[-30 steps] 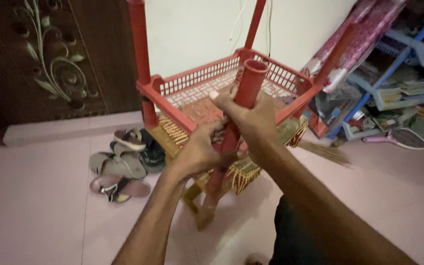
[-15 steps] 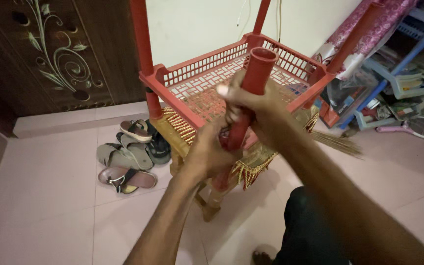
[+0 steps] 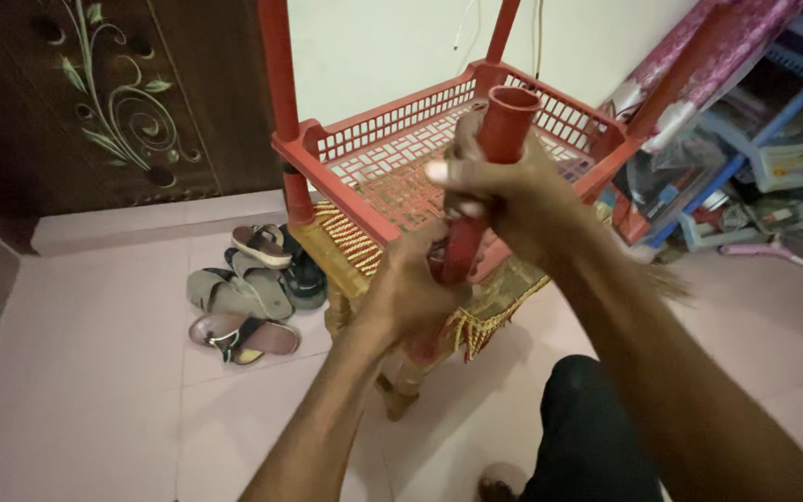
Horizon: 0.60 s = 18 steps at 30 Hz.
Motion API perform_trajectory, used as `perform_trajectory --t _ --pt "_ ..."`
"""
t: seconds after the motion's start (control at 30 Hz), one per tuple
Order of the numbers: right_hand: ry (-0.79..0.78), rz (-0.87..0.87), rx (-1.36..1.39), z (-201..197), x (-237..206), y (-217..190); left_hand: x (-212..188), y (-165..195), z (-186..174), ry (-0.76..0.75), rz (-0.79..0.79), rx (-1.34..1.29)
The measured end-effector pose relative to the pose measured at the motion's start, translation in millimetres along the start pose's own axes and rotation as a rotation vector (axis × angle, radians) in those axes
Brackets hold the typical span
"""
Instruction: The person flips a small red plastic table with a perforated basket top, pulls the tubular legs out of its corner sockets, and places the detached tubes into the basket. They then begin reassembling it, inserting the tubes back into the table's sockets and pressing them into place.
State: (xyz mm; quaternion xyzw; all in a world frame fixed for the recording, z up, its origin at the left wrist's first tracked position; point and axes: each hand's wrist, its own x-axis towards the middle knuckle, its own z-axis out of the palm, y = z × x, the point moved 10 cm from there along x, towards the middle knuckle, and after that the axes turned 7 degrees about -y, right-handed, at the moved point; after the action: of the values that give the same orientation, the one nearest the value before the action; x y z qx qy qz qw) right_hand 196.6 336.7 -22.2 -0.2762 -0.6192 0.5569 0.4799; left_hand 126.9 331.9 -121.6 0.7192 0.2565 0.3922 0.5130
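Both hands gripping the red tube [image 3: 499, 149] at frame centre.

Right hand [image 3: 504, 200] is clenching the tube's upper part — left hand [image 3: 411, 288] is grasping its lower part, at the near corner of the red rack [image 3: 364, 158]. Sandals [image 3: 248, 293] are lying at lower left.

A flat pale box [image 3: 796, 163] lies on the blue shelf [image 3: 745, 130] at the far right; its label is too blurred to make out.
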Motion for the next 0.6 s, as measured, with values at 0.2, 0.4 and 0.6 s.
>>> perform_trajectory --t 0.2,0.4,0.6 --pt "0.517 -0.247 -0.398 -1 -23 -26 -3 16 0 0.0 0.148 0.037" --pt "0.461 -0.144 -0.162 -10 -1 -18 -4 21 -1 0.041 0.057 0.35" --pt "-0.024 -0.051 -0.003 18 -7 -2 -21 17 -3 -0.007 -0.02 0.305"
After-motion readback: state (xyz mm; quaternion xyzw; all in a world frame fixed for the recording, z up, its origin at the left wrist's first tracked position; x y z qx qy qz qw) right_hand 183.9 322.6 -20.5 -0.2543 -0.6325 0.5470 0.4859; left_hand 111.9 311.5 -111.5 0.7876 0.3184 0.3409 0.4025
